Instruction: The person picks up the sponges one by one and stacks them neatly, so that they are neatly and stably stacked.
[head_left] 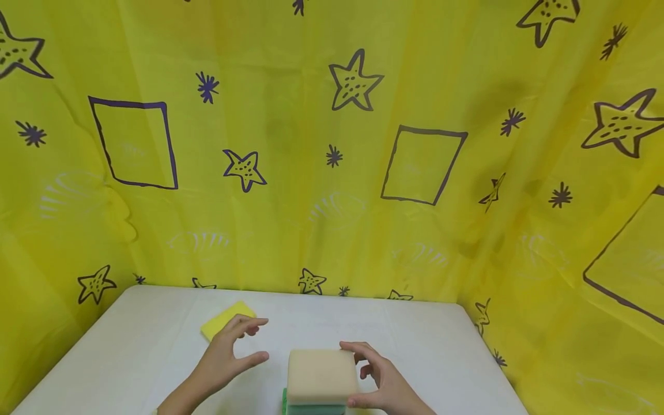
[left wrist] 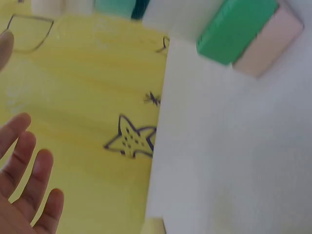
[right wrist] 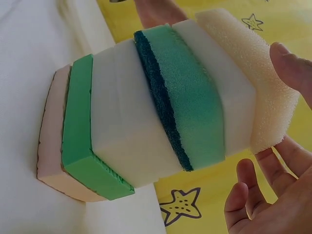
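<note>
A stack of sponges and foam blocks stands near the front of the table. Its top is a cream sponge (head_left: 321,374). In the right wrist view, white blocks (right wrist: 126,102), a teal sponge (right wrist: 192,97) with a dark scouring layer, a bright green block (right wrist: 80,107) and a pinkish block (right wrist: 52,126) make up the rest. My right hand (head_left: 384,377) holds the cream sponge at its right side, thumb at the near corner and a finger at the far one. To the left, my left hand (head_left: 223,354) is apart from the stack, fingers spread, holding nothing.
A flat yellow piece (head_left: 225,320) lies on the white table (head_left: 425,346), partly behind my left hand. A yellow curtain (head_left: 290,219) with drawn stars and squares hangs around the table's back and sides.
</note>
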### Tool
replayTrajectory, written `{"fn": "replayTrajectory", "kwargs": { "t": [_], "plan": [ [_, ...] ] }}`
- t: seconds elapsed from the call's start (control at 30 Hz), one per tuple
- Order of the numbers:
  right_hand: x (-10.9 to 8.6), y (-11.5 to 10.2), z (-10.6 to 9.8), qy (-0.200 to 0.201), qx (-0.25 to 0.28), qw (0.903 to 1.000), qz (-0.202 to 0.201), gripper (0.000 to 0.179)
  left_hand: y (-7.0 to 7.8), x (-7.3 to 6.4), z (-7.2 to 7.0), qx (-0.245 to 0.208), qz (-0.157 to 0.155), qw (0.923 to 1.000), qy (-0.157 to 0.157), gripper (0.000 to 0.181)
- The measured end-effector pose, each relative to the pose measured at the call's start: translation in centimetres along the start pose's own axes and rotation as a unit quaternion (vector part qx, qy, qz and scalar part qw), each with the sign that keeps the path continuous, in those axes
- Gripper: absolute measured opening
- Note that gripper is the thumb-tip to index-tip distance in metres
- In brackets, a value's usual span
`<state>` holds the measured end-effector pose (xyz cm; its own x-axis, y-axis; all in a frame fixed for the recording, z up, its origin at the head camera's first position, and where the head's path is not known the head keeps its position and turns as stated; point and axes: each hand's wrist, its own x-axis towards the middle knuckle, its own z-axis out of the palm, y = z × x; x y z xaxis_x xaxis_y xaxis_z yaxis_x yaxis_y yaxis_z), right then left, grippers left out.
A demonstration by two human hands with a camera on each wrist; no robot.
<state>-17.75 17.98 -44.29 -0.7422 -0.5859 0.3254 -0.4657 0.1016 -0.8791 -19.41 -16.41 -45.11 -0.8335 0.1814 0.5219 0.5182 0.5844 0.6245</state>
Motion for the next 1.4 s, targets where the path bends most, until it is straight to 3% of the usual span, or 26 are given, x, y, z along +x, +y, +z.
{"fn": "replayTrajectory", "kwargs": {
  "t": [0.13,0.27,0.37,0.6,0.73,0.9,1.13,1.4],
  "plan": [
    [0.0,0.1,0.0,0.001,0.000,0.9998,0.019,0.072,-2.4,0.2,-0.5,0.048,-0.071,0.9951,0.049,0.049],
    [0.0,0.2,-0.1,-0.001,-0.002,0.9999,0.017,0.072,-4.9,0.3,-1.1,0.076,-0.103,0.9890,0.074,0.051],
    [0.0,0.3,-0.1,-0.002,-0.001,0.9999,0.015,0.072,-6.4,0.3,-1.7,0.079,-0.136,0.9853,0.067,0.056],
    [0.0,0.2,-0.2,-0.003,0.000,0.9999,0.016,0.071,-9.0,0.4,-2.2,0.065,-0.230,0.9710,0.011,0.076],
    [-0.1,0.2,-0.2,-0.004,0.002,0.9999,0.011,0.072,-10.4,0.4,-1.7,0.063,-0.248,0.9668,0.001,0.082],
    [0.0,0.3,-0.2,-0.006,0.011,0.9999,0.008,0.072,-11.4,0.0,-1.1,0.058,-0.255,0.9650,0.017,0.085],
    [0.0,0.3,-0.1,-0.006,0.005,1.0000,-0.003,0.073,-11.9,-0.7,-0.9,0.061,-0.287,0.9557,0.027,0.094],
    [0.0,0.3,-0.2,-0.003,0.006,1.0000,0.005,0.072,-12.3,-0.7,-1.0,0.057,-0.289,0.9556,0.017,0.097]
  ]
}}
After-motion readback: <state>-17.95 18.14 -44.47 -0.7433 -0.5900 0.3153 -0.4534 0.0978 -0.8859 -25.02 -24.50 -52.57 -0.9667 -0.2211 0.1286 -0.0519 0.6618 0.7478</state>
